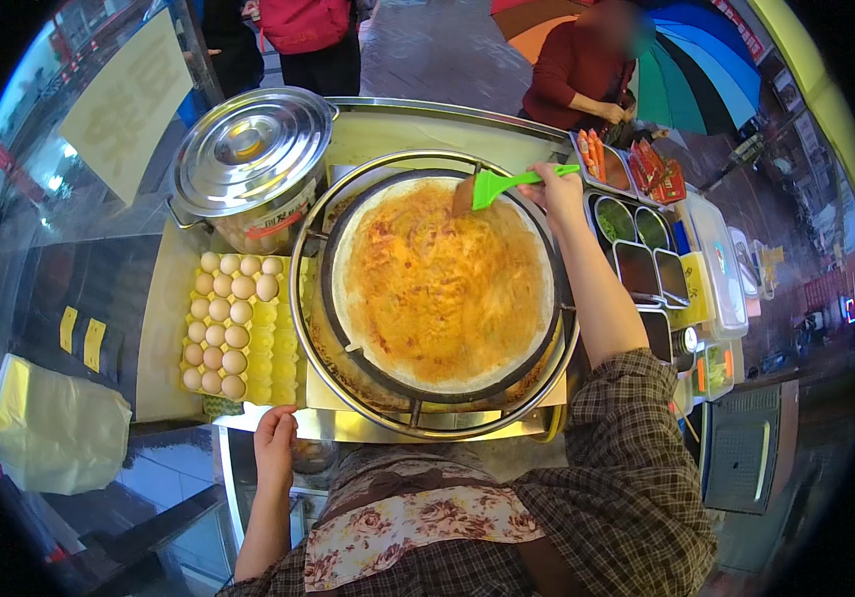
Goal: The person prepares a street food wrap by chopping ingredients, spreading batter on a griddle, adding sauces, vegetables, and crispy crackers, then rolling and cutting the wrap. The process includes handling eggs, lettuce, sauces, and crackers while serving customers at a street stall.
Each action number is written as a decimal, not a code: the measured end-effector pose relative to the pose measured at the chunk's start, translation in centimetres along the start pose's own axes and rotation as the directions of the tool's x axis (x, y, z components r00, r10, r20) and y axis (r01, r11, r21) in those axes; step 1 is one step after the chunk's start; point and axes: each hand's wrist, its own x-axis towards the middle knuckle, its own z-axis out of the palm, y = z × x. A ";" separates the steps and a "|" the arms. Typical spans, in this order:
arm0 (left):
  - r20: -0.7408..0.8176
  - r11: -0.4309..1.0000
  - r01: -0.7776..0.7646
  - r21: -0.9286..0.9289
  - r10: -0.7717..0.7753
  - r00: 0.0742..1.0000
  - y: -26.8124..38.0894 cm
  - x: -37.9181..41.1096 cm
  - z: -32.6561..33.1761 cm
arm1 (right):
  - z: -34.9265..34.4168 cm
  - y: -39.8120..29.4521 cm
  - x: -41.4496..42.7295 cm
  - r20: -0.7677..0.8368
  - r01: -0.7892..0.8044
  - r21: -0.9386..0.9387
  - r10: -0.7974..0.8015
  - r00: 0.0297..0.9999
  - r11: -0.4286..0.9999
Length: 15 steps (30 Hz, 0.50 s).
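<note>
My right hand [560,195] grips the handle of a bright green basting brush [498,188] at the far right of the griddle. Its brown, sauce-coated head touches a thin round crepe [442,291]. Reddish-brown sauce is smeared over much of the crepe, which spreads across a round griddle [345,328]. A metal ring [299,298] surrounds the griddle. Near the counter's front edge, my left hand [276,440] hangs with its fingers curled in and nothing visible in them. Just beyond it lies a yellow egg tray [263,358], partly filled with brown eggs [212,336].
A lidded steel pot [248,164] stands at the back left. To the right are metal containers [640,269], chopped greens [614,218], packaged sausages [591,157] and a clear plastic box [718,261]. A person [576,74] stands beyond the counter beside a multicoloured umbrella [696,74].
</note>
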 end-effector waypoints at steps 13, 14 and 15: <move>-0.026 0.997 0.034 -0.068 -0.036 0.999 1.4 -0.4 0.4 | 3.8 -1.6 -6.2 0.578 0.779 -0.460 -0.522 0.626 0.425; -0.015 0.997 0.031 -0.069 -0.032 0.999 1.3 -0.2 0.2 | 3.8 -0.8 -7.2 0.644 0.825 -0.439 -0.515 0.565 0.356; -0.003 0.997 0.028 -0.069 -0.029 1.000 1.2 0.0 0.1 | 3.6 -0.3 -8.3 0.706 0.865 -0.412 -0.499 0.502 0.287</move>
